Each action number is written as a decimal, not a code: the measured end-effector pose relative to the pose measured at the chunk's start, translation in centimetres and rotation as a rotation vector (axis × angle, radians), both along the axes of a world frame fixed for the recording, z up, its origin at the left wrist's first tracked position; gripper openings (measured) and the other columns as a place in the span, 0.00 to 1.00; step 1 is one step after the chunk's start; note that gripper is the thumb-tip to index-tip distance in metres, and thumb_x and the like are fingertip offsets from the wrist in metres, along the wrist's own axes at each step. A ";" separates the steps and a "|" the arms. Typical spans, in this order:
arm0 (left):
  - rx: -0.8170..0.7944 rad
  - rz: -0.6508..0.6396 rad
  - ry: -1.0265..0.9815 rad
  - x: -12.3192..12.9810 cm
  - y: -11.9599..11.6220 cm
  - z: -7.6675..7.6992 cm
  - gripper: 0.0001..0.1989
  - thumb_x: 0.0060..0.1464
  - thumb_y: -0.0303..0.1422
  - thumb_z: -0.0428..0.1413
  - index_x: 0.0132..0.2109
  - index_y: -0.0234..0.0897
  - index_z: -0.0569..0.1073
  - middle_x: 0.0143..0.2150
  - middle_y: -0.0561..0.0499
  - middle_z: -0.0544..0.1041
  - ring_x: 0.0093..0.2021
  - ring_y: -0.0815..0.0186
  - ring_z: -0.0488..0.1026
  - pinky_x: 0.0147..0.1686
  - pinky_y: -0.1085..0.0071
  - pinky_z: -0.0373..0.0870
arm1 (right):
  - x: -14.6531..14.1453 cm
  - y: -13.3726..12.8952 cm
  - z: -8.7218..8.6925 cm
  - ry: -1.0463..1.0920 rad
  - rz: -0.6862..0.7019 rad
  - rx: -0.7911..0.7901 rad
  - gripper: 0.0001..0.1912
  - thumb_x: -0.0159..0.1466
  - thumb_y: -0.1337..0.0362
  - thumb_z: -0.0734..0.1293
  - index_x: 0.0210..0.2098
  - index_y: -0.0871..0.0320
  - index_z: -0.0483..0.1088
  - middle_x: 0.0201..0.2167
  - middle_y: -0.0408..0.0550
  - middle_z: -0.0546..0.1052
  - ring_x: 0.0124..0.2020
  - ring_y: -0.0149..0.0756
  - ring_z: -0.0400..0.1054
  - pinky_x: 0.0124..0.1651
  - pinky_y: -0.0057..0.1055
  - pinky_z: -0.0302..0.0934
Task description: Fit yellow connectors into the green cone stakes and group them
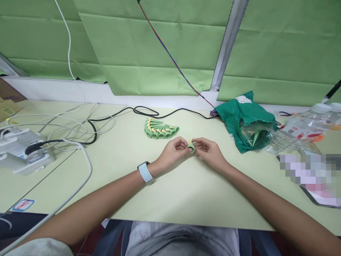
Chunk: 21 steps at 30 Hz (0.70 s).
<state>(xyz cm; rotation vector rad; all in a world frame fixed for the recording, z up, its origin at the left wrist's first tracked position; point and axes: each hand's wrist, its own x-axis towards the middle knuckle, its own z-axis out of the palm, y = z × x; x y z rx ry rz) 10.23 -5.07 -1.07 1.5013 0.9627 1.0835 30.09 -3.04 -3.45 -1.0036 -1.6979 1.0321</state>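
Between my two hands is a small green piece [191,145] with a round, dark-looking open end and a pale yellow part on top. My left hand [174,151] pinches it from the left, thumb and fingers closed. From the other side, my right hand [209,151] has its fingertips closed at the yellow part and the green edge. Just beyond my left hand, several similar green tapered pieces [161,134] with yellow bands lie fanned out, round open ends toward me and narrow ends together.
A torn green plastic bag [239,113] lies to the right, beside clear bottles [298,126] and a flat, blurred-over item [311,177]. White and black cables [80,124] run to a power strip [39,156] on the left. A black cable [173,113] crosses the back.
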 end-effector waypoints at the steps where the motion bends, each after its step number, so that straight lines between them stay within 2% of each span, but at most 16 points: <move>1: 0.008 0.016 -0.009 0.0 0.1 -0.2 0.13 0.51 0.38 0.66 0.37 0.36 0.72 0.35 0.51 0.74 0.36 0.67 0.72 0.37 0.69 0.70 | -0.2 0.0 0.0 0.060 0.026 -0.046 0.19 0.58 0.67 0.69 0.50 0.58 0.75 0.40 0.49 0.79 0.41 0.38 0.75 0.44 0.34 0.70; 5: 0.035 0.066 -0.027 0.0 0.2 -0.3 0.11 0.50 0.35 0.66 0.36 0.36 0.72 0.35 0.52 0.74 0.36 0.68 0.72 0.39 0.69 0.70 | -0.5 -0.3 0.2 0.127 0.066 -0.092 0.23 0.58 0.64 0.73 0.54 0.58 0.74 0.43 0.50 0.78 0.43 0.38 0.74 0.46 0.36 0.71; 9: 0.028 0.078 -0.037 0.0 0.1 -0.1 0.10 0.51 0.34 0.65 0.36 0.36 0.71 0.34 0.52 0.74 0.35 0.67 0.73 0.38 0.69 0.70 | -0.4 -0.6 0.7 0.099 0.064 -0.095 0.27 0.57 0.58 0.76 0.55 0.58 0.76 0.41 0.50 0.80 0.42 0.40 0.74 0.45 0.37 0.71; 13: 0.050 0.008 -0.041 0.1 0.1 -0.1 0.11 0.52 0.33 0.64 0.41 0.36 0.73 0.40 0.48 0.77 0.42 0.62 0.76 0.44 0.65 0.72 | 0.0 -0.1 0.8 0.069 0.041 -0.032 0.23 0.59 0.57 0.75 0.53 0.58 0.78 0.39 0.50 0.81 0.36 0.38 0.74 0.41 0.36 0.70; 16: 0.077 0.024 0.071 0.0 0.0 -0.5 0.13 0.54 0.28 0.59 0.48 0.37 0.72 0.43 0.46 0.77 0.43 0.63 0.76 0.45 0.65 0.72 | 0.3 1.6 0.3 0.077 0.006 0.008 0.17 0.60 0.61 0.71 0.48 0.58 0.79 0.38 0.48 0.81 0.32 0.35 0.73 0.38 0.34 0.69; 19: 0.150 0.103 0.247 -0.2 -0.4 -0.6 0.18 0.54 0.25 0.54 0.52 0.40 0.69 0.40 0.52 0.77 0.35 0.67 0.73 0.37 0.69 0.69 | 0.0 4.6 -0.4 0.073 -0.076 0.002 0.17 0.58 0.62 0.69 0.45 0.60 0.79 0.32 0.47 0.80 0.29 0.34 0.70 0.31 0.30 0.66; 21: 0.192 0.089 0.325 -0.3 -0.7 -0.5 0.16 0.54 0.25 0.52 0.51 0.41 0.69 0.36 0.54 0.76 0.31 0.68 0.70 0.32 0.71 0.66 | -0.8 7.0 -0.8 0.043 -0.120 0.005 0.18 0.57 0.61 0.68 0.45 0.60 0.78 0.30 0.46 0.79 0.28 0.34 0.70 0.28 0.29 0.63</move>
